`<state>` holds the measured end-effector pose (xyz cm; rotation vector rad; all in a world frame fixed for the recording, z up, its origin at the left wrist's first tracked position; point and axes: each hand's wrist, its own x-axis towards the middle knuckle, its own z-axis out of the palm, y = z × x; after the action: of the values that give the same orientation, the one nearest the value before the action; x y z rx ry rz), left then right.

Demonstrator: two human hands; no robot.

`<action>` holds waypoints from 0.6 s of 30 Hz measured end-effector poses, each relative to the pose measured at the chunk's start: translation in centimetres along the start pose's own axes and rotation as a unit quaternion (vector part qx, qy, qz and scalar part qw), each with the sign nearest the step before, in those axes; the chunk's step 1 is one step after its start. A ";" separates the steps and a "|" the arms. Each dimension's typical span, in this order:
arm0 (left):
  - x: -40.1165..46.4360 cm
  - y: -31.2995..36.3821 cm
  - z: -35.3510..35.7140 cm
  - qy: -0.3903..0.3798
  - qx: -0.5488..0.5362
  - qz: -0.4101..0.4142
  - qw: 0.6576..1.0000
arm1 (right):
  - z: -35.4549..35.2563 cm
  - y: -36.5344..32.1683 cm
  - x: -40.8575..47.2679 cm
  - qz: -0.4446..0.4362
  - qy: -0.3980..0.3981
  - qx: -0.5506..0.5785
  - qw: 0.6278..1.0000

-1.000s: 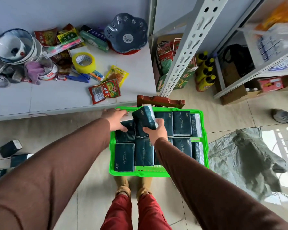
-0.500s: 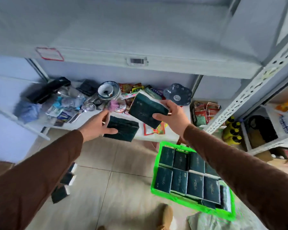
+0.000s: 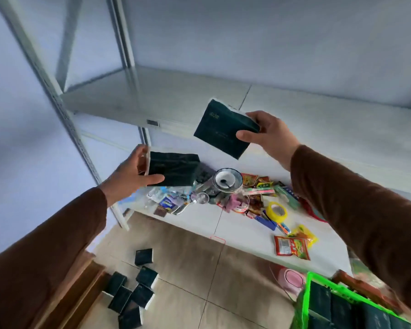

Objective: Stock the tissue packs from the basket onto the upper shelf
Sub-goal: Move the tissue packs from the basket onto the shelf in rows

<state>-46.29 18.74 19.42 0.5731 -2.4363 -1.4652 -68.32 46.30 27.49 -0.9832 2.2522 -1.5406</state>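
Two dark tissue packs held in mid-air before the upper shelf [image 3: 152, 100]: right pack [image 3: 224, 129] pinched at its edge by the right hand [image 3: 268, 134]; left pack [image 3: 173, 172] gripped by the left hand [image 3: 133, 174]. Below: cluttered lower shelf [image 3: 235, 231], bowl [image 3: 227, 180], yellow tape roll [image 3: 276, 212]; fallen packs [image 3: 133, 295] on the floor; green basket [image 3: 305, 302] lower right.

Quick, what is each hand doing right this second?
Left hand: holds a dark tissue pack by its end, raised toward the upper shelf.
Right hand: holds another dark tissue pack, raised higher.
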 end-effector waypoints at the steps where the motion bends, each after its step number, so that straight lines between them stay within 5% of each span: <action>1: 1.1 -0.1 -2.2 0.011 -0.010 0.005 1.000 | 0.9 -1.3 2.0 -0.008 -0.003 0.002 1.000; 18: 33.2 -4.7 -23.6 0.111 0.005 0.027 0.993 | 12.7 -5.9 37.7 -0.034 -0.014 -0.076 0.996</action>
<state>-65.60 -16.70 26.42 0.6307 -2.2697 -1.2937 -87.23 11.35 33.86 -1.1267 2.3675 -1.3884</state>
